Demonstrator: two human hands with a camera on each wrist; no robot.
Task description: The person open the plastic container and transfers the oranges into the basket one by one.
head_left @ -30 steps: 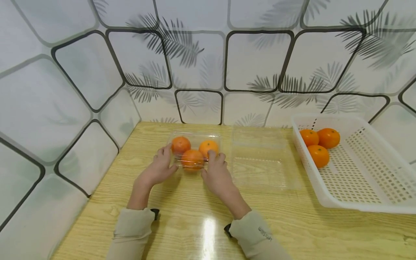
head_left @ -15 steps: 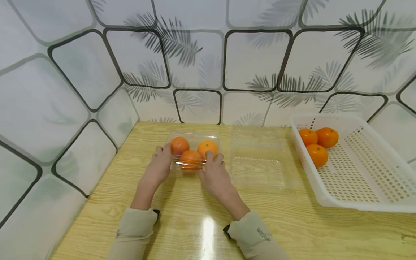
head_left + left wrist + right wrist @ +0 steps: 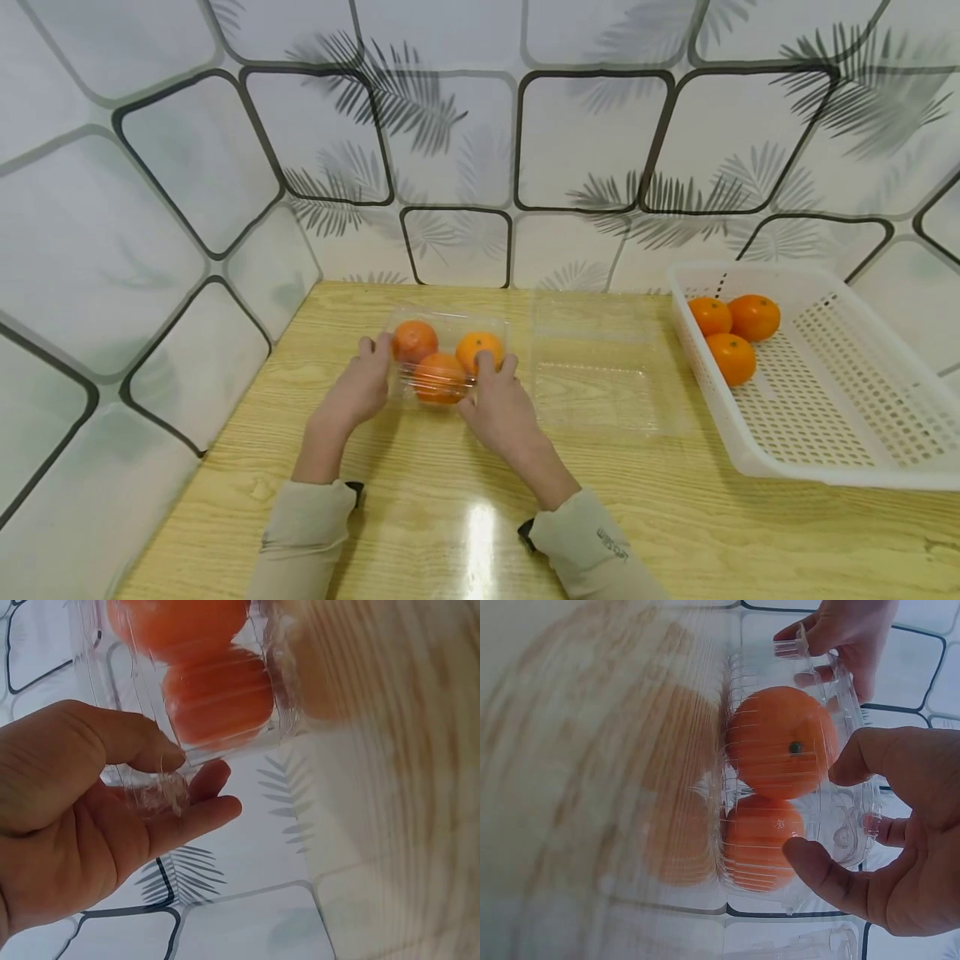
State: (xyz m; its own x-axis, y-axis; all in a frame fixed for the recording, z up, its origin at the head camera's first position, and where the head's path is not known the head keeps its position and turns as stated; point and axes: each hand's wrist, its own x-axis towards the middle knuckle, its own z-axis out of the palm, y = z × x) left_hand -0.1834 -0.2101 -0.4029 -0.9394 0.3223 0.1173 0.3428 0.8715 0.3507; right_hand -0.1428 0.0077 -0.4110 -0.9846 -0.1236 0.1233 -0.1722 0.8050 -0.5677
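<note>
A clear plastic box (image 3: 450, 323) with three oranges, one of them the front orange (image 3: 439, 378), stands on the table. My left hand (image 3: 358, 385) pinches its left edge; in the left wrist view the thumb and fingers of that hand (image 3: 97, 795) grip the clear rim at a corner. At the right side my right hand (image 3: 498, 410) has its fingers on the box's edge beside the right orange (image 3: 478, 350). The right wrist view shows that hand (image 3: 907, 832) with thumb and fingers curled round the rim, near an orange (image 3: 781, 742) behind the clear wall.
Another clear plastic container (image 3: 596, 396) lies open on the wooden table (image 3: 420, 517), just right of the box. A white perforated basket (image 3: 757, 454) with three oranges (image 3: 731, 359) at its left end stands farther right. A patterned wall (image 3: 457, 250) runs behind the table.
The box with its oranges has shifted slightly toward the front of the table, both hands staying at its sides. The other container and the basket have not moved.
</note>
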